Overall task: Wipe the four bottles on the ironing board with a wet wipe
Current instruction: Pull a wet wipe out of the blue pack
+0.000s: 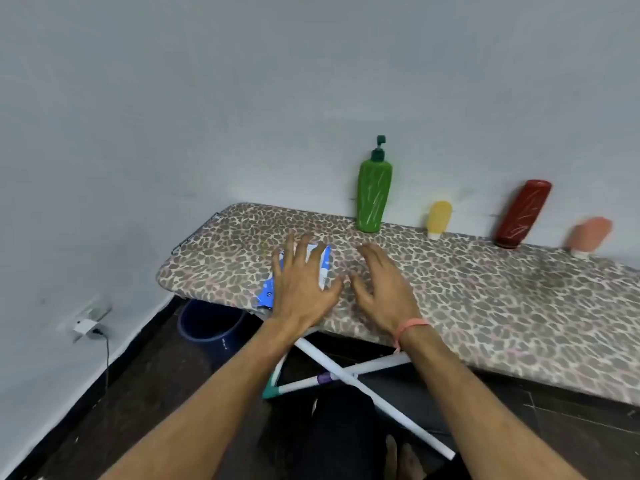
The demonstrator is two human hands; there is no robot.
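Head view: the leopard-print ironing board (pixel 450 289) runs from about 9 o'clock toward 3 o'clock across the middle of the frame, pushed against a grey wall. Along its far edge stand four bottles. The green pump bottle (pixel 374 192) is upright at 12 o'clock. The small yellow bottle (pixel 438 218) sits cap-down at 1 o'clock, and the red bottle (pixel 522 214) tilts toward the wall at 2 o'clock. The blurred peach bottle (pixel 588 233) is at the 3 o'clock end.

The left hand (pixel 304 289) is spread flat, fingers straight, over a blue-and-white wet wipe pack (pixel 266 296) lying at the board's near edge. Whether it presses the pack or hovers just above is unclear, and it grips nothing. The right hand (pixel 384 292) is just beside it with fingers splayed and loosely bent, and it holds nothing. No wipe is out yet.

The pack overhangs the near edge, so a one-handed tug on a wipe could drag it off toward the blue bucket (pixel 207 327) at 8 o'clock. The red bottle could topple if wiped without a steadying grip, since it already tilts.
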